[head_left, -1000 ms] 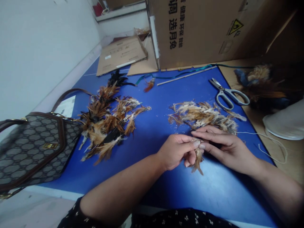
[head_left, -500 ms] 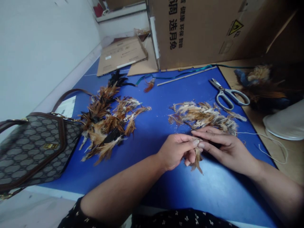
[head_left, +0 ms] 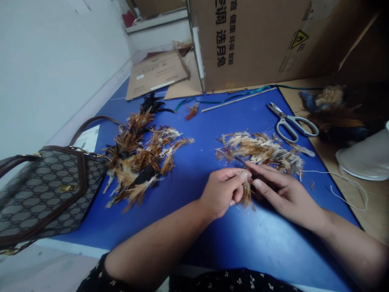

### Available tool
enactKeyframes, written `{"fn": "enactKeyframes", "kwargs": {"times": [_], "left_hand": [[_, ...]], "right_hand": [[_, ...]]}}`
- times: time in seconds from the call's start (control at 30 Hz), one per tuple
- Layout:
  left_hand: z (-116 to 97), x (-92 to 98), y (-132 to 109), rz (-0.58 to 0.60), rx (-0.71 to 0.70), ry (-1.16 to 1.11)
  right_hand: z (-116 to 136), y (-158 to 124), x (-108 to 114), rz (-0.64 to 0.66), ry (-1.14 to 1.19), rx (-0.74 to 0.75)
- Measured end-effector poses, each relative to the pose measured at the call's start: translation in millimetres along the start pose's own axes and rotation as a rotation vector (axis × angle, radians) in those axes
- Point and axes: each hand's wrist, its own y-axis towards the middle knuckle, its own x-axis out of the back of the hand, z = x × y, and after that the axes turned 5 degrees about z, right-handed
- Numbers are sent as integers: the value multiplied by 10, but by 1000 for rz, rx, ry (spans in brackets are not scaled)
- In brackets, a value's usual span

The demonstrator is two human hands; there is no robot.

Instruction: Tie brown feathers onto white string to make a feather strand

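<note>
My left hand (head_left: 223, 190) is closed, thumb pressed against the fingers, on a small bunch of brown feathers (head_left: 247, 196) whose tips hang below. Close beside it, my right hand (head_left: 285, 196) has its thumb and index finger apart. A dark slim shape (head_left: 240, 161) juts past the right index fingertip; I cannot make out what it is. Just beyond both hands lies a pile of tan and whitish feathers (head_left: 261, 148), with a white string (head_left: 343, 175) trailing to its right. Silver-grey scissors (head_left: 288, 123) rest behind the pile, blades partly spread.
On the left, a heap of brown and black feathers (head_left: 136, 162) lies beside a patterned handbag (head_left: 39, 190). Behind are a thin stick (head_left: 240, 99), a green ribbon (head_left: 212, 103), flat cardboard (head_left: 158, 73) and a large carton (head_left: 258, 44). A pale cylindrical object (head_left: 363, 158) stands at right.
My right thumb has come away from the feather bunch, and the gap between thumb and index finger has widened. My left hand has shifted slightly left with the feathers.
</note>
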Motion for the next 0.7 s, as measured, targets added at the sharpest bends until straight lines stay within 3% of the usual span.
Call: {"fn": "enactKeyframes", "kwargs": {"times": [0.13,0.3,0.4,0.5,0.6,0.7], "left_hand": [[-20,-11,1,-97,-231,171],[-84,-3,-14,-84,-426,403],[-105,5,-23,-61,-452,472],[-79,4,-30,22,-422,400],[-31,-6,-35,62,-323,259],[-18,-6,-29,90,-278,196]], "right_hand": [[31,-39,-69,63,226,-221],[27,-40,-100,33,322,-203],[42,-37,-80,68,325,-148],[63,-42,-71,198,371,-119],[66,-44,-84,286,476,-167],[40,-37,-84,276,547,-241]]}}
